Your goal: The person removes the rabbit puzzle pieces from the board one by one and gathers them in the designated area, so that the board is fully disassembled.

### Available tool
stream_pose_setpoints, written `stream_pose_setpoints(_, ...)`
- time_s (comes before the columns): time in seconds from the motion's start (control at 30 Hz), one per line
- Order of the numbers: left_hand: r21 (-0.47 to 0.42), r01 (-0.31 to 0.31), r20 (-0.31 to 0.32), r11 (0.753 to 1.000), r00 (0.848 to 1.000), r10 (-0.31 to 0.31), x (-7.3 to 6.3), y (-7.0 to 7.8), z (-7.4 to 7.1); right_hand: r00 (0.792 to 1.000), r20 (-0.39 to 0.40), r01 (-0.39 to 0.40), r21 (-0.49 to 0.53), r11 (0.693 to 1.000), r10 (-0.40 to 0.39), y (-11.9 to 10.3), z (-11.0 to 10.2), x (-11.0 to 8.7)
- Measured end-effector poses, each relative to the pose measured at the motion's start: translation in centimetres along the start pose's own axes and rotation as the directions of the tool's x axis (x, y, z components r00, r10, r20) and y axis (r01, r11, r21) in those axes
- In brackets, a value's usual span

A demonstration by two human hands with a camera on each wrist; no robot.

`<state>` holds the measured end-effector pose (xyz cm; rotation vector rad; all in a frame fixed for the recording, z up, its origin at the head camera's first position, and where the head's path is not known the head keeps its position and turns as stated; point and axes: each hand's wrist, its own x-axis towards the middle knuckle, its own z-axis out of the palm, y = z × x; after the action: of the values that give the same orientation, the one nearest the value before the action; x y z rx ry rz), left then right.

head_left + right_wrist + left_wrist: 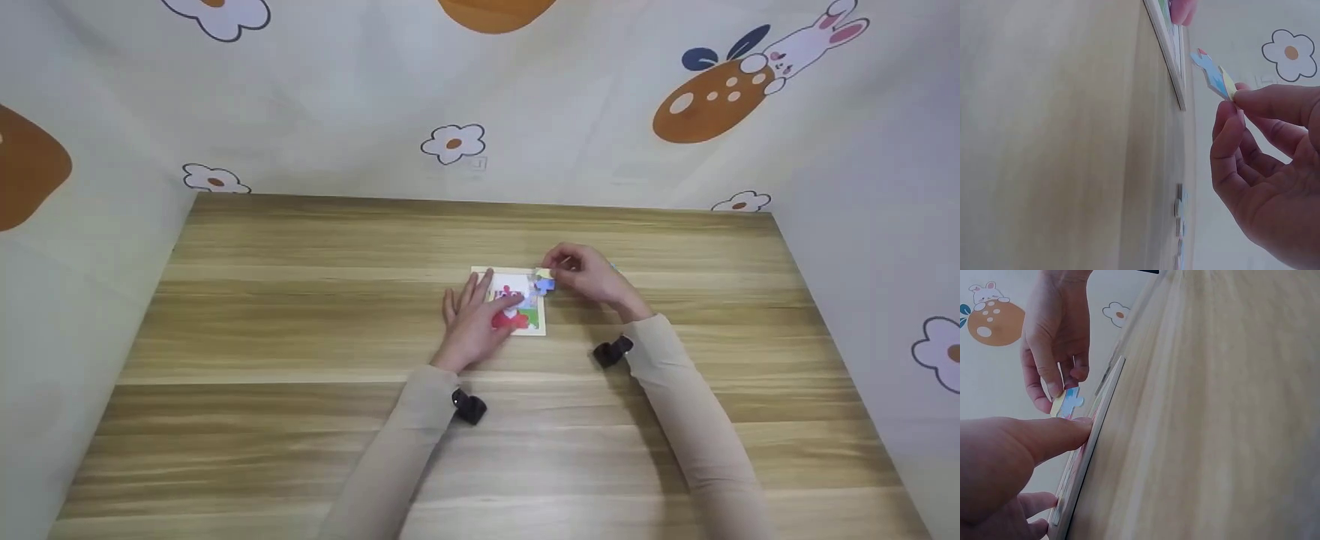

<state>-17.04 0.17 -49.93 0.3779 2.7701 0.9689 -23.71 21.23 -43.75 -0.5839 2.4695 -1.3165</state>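
A small jigsaw puzzle board (541, 330) with a pale frame lies on the table, its lower part showing red, green and blue picture areas. My left hand (474, 319) rests on the board's left side, fingers spread and straight, the thumb reaching across the picture. Over the board's upper right corner, my right hand (589, 274) pinches a blue and yellow puzzle piece (1216, 79) between thumb and fingertips. In the left wrist view the held piece (1067, 403) is tilted and stands just beyond the left thumb. Whether it touches the board cannot be told.
Several loose puzzle pieces (1179, 216) lie on the table beyond the right hand, mostly hidden from the head view. The wood-grain table (300, 315) is bordered by a pale printed cloth (337, 112) at the back and sides.
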Motion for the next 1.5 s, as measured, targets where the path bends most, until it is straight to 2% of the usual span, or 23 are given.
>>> stream_pose_setpoints(0.2,0.002,0.015,0.007,1.000,1.000,-0.015,-0.1,-0.1,-0.1,1.000,0.002,0.005,-0.011,1.000,-0.005,-0.5,-0.6,-0.6)
stream_pose_setpoints(0.37,0.001,0.017,0.006,1.000,1.000,-0.017,-0.2,-0.1,-0.1,1.000,-0.004,-0.001,-0.019,1.000,0.001,0.1,-1.0,-0.9)
stream_pose_setpoints(0.6,-0.006,0.014,0.009,1.000,1.000,-0.014,-0.1,0.1,-0.1,0.998,-0.019,-0.053,-0.033,0.998,0.052,0.4,-2.1,-1.9)
stream_pose_setpoints(0.93,-0.010,0.015,0.019,1.000,1.000,-0.015,0.0,0.0,0.0,0.997,-0.063,-0.057,-0.064,0.996,0.053,1.4,-4.2,-2.9)
stream_pose_setpoints(1.5,-0.020,0.009,0.003,1.000,1.000,-0.009,-0.1,0.0,0.0,0.981,-0.130,-0.149,-0.018,0.989,0.146,3.7,-7.1,-4.5)
